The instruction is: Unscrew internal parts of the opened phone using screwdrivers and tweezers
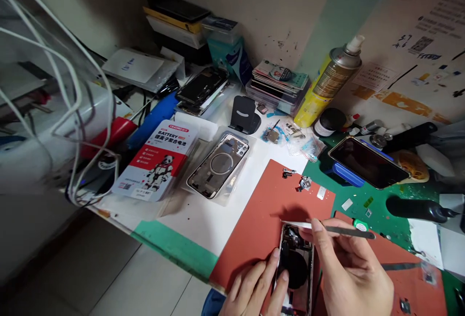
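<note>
An opened phone (296, 270) with its inner parts exposed lies on the reddish-brown mat (254, 209) near the bottom of the view. My left hand (254, 287) steadies it from the left, with fingertips on its edge and interior. A pair of tweezers (348, 232) is pinched in my right hand (352, 267), held almost level. Their pale tips reach left, over the phone's top end; whether they touch it I cannot tell. Beyond the phone, small metal parts (304, 183) and a little white piece (321, 192) rest on the mat.
Left of the mat are a phone back housing (218, 165) and a red-and-white battery box (156, 161). A spray can (327, 81), a propped phone (368, 161) and a black bottle (417, 208) stand or lie rightward. White cables (78, 88) hang at left.
</note>
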`<state>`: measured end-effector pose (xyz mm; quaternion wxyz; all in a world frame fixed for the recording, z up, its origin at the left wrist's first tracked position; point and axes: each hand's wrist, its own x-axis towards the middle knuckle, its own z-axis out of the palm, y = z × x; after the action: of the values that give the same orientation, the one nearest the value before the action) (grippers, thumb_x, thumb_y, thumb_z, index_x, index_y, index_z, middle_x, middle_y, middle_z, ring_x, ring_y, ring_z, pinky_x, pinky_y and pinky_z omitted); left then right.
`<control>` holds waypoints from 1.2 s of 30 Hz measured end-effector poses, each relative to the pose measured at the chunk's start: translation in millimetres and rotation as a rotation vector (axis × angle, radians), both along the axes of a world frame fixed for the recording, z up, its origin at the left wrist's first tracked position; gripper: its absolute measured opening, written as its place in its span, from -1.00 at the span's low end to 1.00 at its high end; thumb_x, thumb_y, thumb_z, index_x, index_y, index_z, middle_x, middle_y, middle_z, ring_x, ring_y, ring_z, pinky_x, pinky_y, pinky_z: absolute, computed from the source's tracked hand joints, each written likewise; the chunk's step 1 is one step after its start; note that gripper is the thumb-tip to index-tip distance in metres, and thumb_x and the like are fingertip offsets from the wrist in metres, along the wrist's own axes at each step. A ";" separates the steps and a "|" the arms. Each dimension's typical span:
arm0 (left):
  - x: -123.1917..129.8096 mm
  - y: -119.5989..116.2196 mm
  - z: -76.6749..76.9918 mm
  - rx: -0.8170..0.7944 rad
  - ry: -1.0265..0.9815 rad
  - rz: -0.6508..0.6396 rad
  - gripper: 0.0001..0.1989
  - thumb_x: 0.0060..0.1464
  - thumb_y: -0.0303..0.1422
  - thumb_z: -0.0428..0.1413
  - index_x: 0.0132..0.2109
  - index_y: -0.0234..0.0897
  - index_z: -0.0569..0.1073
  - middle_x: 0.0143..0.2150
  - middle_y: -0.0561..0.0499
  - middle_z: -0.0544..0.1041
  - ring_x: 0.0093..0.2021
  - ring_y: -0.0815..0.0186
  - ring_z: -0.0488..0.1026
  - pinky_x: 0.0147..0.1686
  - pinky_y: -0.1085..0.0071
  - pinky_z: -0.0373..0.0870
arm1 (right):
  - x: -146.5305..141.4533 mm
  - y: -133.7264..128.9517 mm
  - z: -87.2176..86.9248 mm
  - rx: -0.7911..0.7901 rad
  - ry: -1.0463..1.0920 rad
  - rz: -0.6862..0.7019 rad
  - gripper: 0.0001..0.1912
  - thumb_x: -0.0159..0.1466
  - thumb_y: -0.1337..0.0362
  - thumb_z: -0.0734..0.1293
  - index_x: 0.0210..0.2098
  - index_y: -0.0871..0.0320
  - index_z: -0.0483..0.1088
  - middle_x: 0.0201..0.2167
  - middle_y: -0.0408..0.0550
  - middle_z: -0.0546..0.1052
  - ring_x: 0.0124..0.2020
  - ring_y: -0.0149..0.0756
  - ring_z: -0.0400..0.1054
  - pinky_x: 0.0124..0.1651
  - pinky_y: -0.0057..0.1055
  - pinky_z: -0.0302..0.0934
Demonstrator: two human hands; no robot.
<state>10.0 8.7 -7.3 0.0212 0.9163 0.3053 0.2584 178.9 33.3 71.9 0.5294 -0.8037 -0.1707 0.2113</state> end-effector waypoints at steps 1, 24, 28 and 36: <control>-0.9 -0.2 -0.4 0.002 0.005 -0.007 -0.66 0.35 -0.52 -0.06 0.05 -0.23 0.56 0.08 -0.09 0.65 0.06 0.16 0.50 0.05 0.22 0.31 | -0.7 4.9 -1.7 0.019 -0.014 0.066 -0.55 0.08 -0.10 0.53 -0.28 0.14 0.53 -0.33 -0.01 0.63 -0.40 -0.26 0.57 -0.33 -0.46 0.48; -0.9 -5.8 -3.9 -0.027 -0.027 0.007 -0.67 0.39 -0.45 -0.06 0.09 -0.25 0.57 0.12 -0.10 0.63 0.12 0.15 0.47 0.09 0.20 0.29 | -8.1 49.5 -25.7 0.047 -0.210 0.317 -0.69 0.31 -0.02 0.39 -0.23 0.10 0.48 -0.23 -0.10 0.64 -0.28 -0.35 0.58 -0.25 -0.50 0.41; -0.1 -6.1 -3.2 -0.020 -0.010 0.022 -0.70 0.40 -0.40 -0.03 0.08 -0.23 0.57 0.12 -0.07 0.63 0.10 0.16 0.47 0.07 0.23 0.29 | -7.8 48.7 -22.7 0.035 -0.221 0.333 -0.69 0.32 -0.02 0.38 -0.24 0.10 0.47 -0.23 -0.09 0.65 -0.27 -0.33 0.59 -0.27 -0.51 0.41; -6.4 1.6 -14.4 0.010 -0.093 0.029 -0.60 0.42 -0.44 -0.15 0.06 -0.22 0.58 0.01 -0.01 0.68 0.01 0.23 0.54 -0.02 0.27 0.41 | -5.8 34.4 -3.8 0.135 -0.200 0.295 -0.77 0.30 0.07 0.41 -0.17 0.07 0.55 -0.27 -0.10 0.64 -0.29 -0.34 0.56 -0.20 -0.44 0.45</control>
<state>3.6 10.2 -21.7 0.0271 0.8989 0.3158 0.3027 173.1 67.7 68.1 0.5259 -0.7495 -0.3525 0.1937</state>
